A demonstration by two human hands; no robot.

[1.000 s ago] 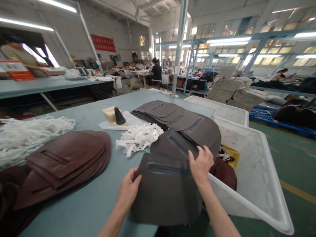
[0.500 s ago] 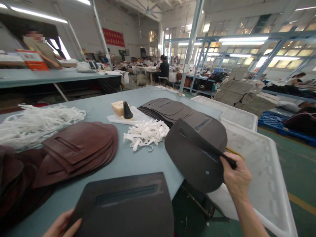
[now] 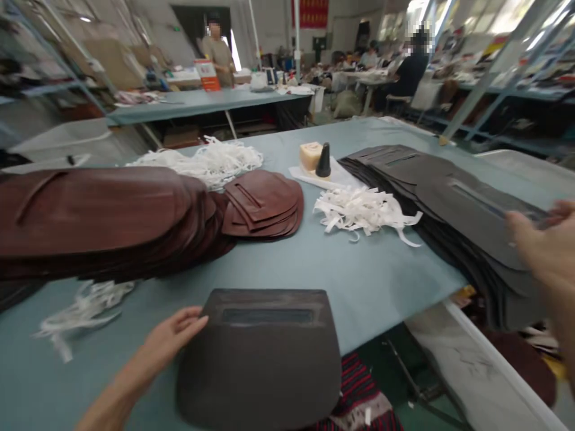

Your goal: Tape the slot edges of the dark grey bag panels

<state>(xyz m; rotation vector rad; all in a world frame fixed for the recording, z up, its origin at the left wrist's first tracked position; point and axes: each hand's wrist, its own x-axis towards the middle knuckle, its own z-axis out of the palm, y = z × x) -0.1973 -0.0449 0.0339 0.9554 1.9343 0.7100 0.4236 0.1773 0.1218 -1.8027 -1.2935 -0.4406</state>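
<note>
A dark grey leather panel (image 3: pixel 265 353) with a slot near its top lies at the near edge of the blue-grey table (image 3: pixel 372 281). My left hand (image 3: pixel 168 338) rests against the panel's left edge, fingers stretched out. At the far right my right hand (image 3: pixel 543 251) is blurred by motion; it is at the near end of the row of dark grey panels (image 3: pixel 449 197), thumb and fingers closed on the edge of the top panel.
Brown leather panels lie in a big stack (image 3: pixel 103 215) at left and a smaller pile (image 3: pixel 265 203) mid-table. White strips (image 3: pixel 363 212) lie in heaps, beside a beige block (image 3: pixel 311 155) and a black cone (image 3: pixel 324 161). A white bin (image 3: pixel 485 371) stands low right. People work at far tables.
The view swung left. My left hand slid the slotted panel onto the table in front of me. My right hand carried the other grey panel right, onto the row of grey panels.
</note>
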